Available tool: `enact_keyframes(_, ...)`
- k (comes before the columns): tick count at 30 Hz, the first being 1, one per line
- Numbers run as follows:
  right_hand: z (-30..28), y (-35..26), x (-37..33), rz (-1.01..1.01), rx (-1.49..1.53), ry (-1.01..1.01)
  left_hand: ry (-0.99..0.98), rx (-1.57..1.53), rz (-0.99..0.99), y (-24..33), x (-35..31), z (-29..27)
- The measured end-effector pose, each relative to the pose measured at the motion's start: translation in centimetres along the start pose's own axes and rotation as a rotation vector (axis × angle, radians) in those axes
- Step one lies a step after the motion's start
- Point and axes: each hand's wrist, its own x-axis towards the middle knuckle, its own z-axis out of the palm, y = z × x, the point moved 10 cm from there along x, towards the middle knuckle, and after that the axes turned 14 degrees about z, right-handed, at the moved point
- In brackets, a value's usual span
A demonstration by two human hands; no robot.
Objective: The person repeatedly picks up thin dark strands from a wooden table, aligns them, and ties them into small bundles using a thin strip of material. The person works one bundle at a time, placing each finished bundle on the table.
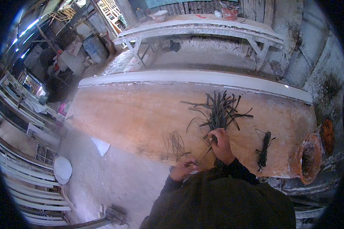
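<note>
A bundle of long dark strips (219, 110) lies on the wooden table, its loose ends fanned out toward the far side. My right hand (221, 145) is closed around the near part of this bundle. Close to the table's front edge, my left hand (182, 169) is closed in a pinch, with a thin dark strand (207, 153) running between it and my right hand. Just beyond my left hand rests a loose tangle of thin strands (176, 145). A smaller tied dark bundle (263, 152) lies to the right. My sleeve and body hide the main bundle's near end.
A long white moulding (187, 76) runs along the far edge of the wooden table (130, 110). Crusted orange-brown buckets (309, 158) stand at the right end. Behind is a white-stained bench (202, 27) with tubs; white strips (26, 171) are racked at left.
</note>
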Motion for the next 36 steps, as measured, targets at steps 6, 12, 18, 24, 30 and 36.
enact_keyframes(6, 3.8, 3.4, -0.8, 0.020, 0.045, -0.349, 0.445, 0.174, -0.152, -3.6, -1.6, -8.8)
enact_keyframes(12, 6.1, -4.4, -5.9, 0.241, 0.438, -1.113, 0.551, 0.727, 0.086, 0.2, -1.3, -11.6)
enact_keyframes(18, 7.0, -0.8, -5.7, 0.346, 0.395, -1.097, 0.608, 0.360, -0.052, -2.8, -1.5, -10.1)
enact_keyframes(24, 4.3, 1.0, -1.8, 0.169, 0.266, -0.486, 0.197, -0.036, -0.037, -4.0, 0.0, -2.3)
enact_keyframes(30, 1.2, 2.2, 0.2, -0.031, 0.041, -0.051, -0.159, -0.085, 0.070, -2.1, -0.2, 1.3)
enact_keyframes(36, 3.3, 3.5, -0.8, 0.138, 0.229, -0.465, 0.246, 0.198, -0.135, -2.5, -0.4, -7.5)
